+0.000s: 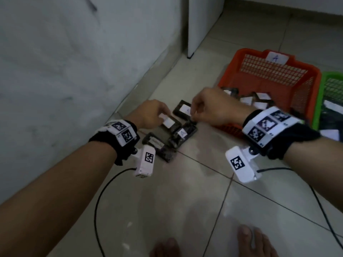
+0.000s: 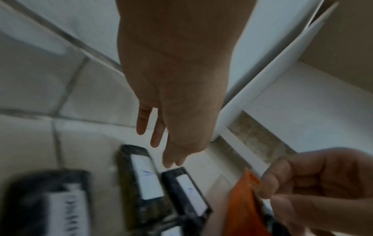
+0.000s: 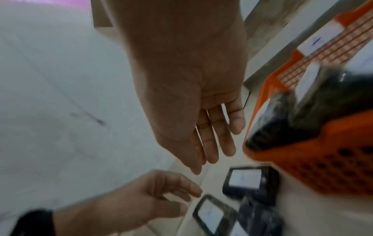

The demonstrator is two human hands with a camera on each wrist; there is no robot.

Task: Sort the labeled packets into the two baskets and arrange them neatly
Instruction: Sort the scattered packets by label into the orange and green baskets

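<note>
Several dark packets with white labels lie on the tiled floor: one farthest, one under my left hand, one marked A, and one with a printed label. My left hand hovers over them with straight fingers and holds nothing. My right hand reaches down beside the marked packet; in the right wrist view its fingers are extended and empty. The orange basket, labelled A, holds several packets. A green basket stands at the right edge.
A grey wall runs along the left, close behind the packets. A white cabinet stands at the back. Camera cables trail over the floor. My bare feet are at the bottom. A white-labelled item lies near the green basket.
</note>
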